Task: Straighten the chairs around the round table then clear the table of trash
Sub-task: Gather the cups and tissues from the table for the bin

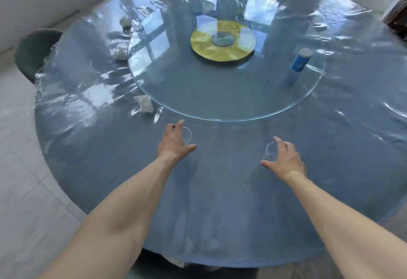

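Clear plastic cups sit at both your outstretched hands: left hand [174, 144] and right hand [286, 160] spread, grasping nothing yet.

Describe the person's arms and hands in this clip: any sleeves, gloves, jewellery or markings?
Both forearms are bare up to the frame's lower edge, so no sleeves show. The left hand and right hand wear no gloves, and no rings or watch are visible. The only marking is a paler band across the right wrist, possibly where a strap sat. Motion blur hides finer detail.
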`<action>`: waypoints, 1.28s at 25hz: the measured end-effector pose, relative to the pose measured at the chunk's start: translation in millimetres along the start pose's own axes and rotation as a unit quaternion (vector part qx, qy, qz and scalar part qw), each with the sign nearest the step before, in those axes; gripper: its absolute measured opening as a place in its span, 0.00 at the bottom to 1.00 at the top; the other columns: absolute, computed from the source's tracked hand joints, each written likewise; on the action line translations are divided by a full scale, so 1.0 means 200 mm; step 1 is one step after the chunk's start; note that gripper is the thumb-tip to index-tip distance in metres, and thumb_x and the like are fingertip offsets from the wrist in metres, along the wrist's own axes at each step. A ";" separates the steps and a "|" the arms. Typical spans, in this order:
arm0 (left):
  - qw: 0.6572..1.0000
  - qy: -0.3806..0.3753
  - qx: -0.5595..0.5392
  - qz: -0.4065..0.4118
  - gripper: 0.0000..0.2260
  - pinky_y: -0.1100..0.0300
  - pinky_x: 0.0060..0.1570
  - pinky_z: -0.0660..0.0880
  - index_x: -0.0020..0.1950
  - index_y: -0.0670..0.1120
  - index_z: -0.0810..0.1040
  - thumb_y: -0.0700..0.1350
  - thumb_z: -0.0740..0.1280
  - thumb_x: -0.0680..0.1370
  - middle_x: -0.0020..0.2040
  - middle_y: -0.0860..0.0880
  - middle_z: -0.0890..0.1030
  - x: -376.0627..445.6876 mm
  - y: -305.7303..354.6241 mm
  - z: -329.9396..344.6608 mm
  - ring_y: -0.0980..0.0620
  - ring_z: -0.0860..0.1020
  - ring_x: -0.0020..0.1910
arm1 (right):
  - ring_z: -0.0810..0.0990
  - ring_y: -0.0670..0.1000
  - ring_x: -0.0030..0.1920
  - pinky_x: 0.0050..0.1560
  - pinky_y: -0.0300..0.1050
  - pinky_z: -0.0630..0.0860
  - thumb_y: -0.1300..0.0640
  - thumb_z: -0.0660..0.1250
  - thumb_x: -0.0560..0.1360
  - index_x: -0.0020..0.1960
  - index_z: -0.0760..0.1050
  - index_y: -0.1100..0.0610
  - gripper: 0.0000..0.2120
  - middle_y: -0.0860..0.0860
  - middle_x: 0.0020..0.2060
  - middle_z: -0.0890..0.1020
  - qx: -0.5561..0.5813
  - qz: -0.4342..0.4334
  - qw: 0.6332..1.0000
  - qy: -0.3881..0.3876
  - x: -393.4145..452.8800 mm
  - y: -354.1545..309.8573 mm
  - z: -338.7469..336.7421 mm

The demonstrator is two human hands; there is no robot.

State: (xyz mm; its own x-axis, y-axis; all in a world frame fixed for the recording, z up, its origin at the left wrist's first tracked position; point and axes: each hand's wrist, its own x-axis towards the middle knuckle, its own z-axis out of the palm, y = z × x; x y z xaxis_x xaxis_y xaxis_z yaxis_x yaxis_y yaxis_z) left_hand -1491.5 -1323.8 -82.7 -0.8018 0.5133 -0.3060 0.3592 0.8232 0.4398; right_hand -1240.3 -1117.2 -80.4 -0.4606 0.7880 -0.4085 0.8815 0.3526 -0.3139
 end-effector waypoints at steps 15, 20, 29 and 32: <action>0.998 -0.032 0.037 0.046 0.27 0.54 0.47 0.73 0.71 0.57 0.64 0.50 0.67 0.73 0.66 0.51 0.67 -0.11 -0.15 -0.11 0.46 0.76 0.58 | 0.76 0.52 0.50 0.48 0.45 0.72 0.48 0.67 0.71 0.73 0.63 0.41 0.32 0.46 0.60 0.69 0.022 -0.037 0.999 0.029 -0.30 -0.22 0.10; 0.998 -0.044 -0.004 0.044 0.28 0.55 0.47 0.73 0.71 0.58 0.64 0.52 0.68 0.73 0.66 0.53 0.67 -0.32 -0.36 -0.20 0.47 0.77 0.56 | 0.77 0.52 0.58 0.53 0.47 0.73 0.50 0.71 0.68 0.70 0.64 0.48 0.33 0.45 0.63 0.72 0.060 -0.056 0.996 0.027 -0.51 -0.32 0.20; 0.991 -0.002 -0.130 -0.015 0.29 0.50 0.57 0.76 0.69 0.56 0.68 0.57 0.73 0.70 0.60 0.51 0.72 -0.86 -0.76 -0.25 0.50 0.78 0.53 | 0.78 0.47 0.57 0.56 0.45 0.75 0.56 0.71 0.65 0.69 0.69 0.48 0.33 0.43 0.61 0.73 0.074 -0.203 0.974 -0.074 -0.88 -0.55 0.42; 0.986 0.029 -0.162 -0.034 0.29 0.53 0.58 0.75 0.68 0.55 0.70 0.56 0.74 0.70 0.58 0.51 0.73 -1.05 -0.82 -0.26 0.51 0.78 0.53 | 0.77 0.47 0.54 0.55 0.46 0.76 0.54 0.71 0.65 0.70 0.66 0.47 0.34 0.42 0.60 0.73 0.075 -0.251 0.960 -0.101 -1.03 -0.57 0.54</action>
State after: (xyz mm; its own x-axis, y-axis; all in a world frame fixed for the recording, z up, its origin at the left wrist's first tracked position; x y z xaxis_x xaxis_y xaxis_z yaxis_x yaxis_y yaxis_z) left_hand -1406.5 -1580.1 -45.8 -0.8484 0.4368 -0.2990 0.1397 0.7296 0.6695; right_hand -1256.9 -1373.2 -53.2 -0.8478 0.4179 -0.3266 0.5250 0.5743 -0.6281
